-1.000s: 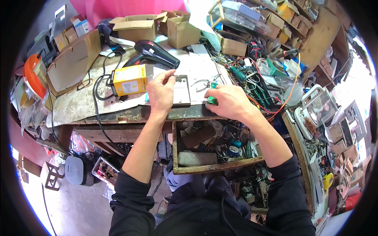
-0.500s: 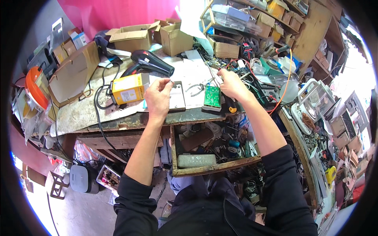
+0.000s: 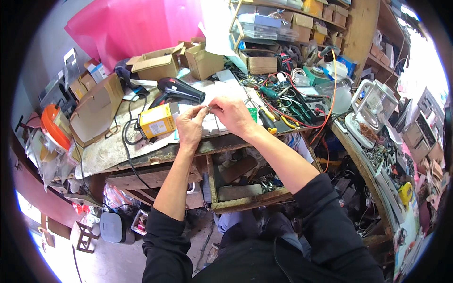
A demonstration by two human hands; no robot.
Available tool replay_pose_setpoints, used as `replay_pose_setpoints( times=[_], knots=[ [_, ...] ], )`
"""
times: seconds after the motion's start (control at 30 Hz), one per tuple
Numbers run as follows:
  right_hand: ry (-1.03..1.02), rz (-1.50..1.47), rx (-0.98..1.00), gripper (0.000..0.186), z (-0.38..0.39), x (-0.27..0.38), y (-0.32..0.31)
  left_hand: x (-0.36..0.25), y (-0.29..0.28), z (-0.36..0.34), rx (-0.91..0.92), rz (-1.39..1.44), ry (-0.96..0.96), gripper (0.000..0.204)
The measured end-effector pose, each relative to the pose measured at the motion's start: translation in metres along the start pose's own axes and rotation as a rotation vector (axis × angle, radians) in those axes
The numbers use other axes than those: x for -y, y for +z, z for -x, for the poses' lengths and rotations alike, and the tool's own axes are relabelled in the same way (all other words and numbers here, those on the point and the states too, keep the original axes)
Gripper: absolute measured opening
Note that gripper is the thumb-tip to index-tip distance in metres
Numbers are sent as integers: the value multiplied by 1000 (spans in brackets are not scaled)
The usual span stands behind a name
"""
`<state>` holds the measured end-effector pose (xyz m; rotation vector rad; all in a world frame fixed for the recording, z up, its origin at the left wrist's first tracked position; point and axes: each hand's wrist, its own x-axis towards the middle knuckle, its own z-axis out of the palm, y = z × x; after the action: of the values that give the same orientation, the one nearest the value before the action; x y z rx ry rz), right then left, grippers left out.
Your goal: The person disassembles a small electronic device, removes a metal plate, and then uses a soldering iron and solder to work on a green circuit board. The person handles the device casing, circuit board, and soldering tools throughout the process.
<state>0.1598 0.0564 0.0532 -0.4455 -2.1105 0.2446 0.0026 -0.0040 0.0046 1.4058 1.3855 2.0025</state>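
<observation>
My left hand (image 3: 189, 127) is pinched shut above the bench, its fingertips on something too small to make out. Against those fingertips my right hand (image 3: 232, 115) is also closed, thumb and finger meeting at the same spot; what lies in its grip is hidden. Under the hands a pale flat case part (image 3: 210, 126) with a dark edge lies on white paper. A green circuit board (image 3: 254, 114) shows only partly behind my right wrist. Left of my left hand stands a yellow box (image 3: 156, 121), and beyond it lies a black hair dryer (image 3: 178, 90).
Pliers and a screwdriver (image 3: 267, 121) lie among wires to the right. An orange cable (image 3: 334, 89) arcs over the bench's right side. An open drawer (image 3: 250, 203) juts out below the bench edge. Cardboard boxes (image 3: 203, 61) stand at the back.
My right hand has moved left from beside the circuit board to meet my left hand's fingertips. My left hand stays raised in a pinch. The view has shifted slightly.
</observation>
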Motion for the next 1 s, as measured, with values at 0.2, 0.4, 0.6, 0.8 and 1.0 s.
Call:
replay_pose_setpoints(
  times=[0.2, 0.4, 0.6, 0.8, 1.0],
  knots=[
    [-24, 3, -52, 6, 0, -5, 5, -5, 0, -2, 84, 102, -47, 19],
    [76, 10, -69, 5, 7, 1, -6, -15, -20, -13, -84, -628, 6, 25],
    [122, -44, -87, 5, 19, 9, -16, -31, -6, -13, 149, -1172, -108, 42],
    [130, -90, -73, 5, 32, 17, -22, -15, -4, -20, 180, -1181, -51, 33],
    [151, -123, -90, 6, 40, 10, -18, -35, 7, -15, 67, -1114, 53, 32]
  ],
)
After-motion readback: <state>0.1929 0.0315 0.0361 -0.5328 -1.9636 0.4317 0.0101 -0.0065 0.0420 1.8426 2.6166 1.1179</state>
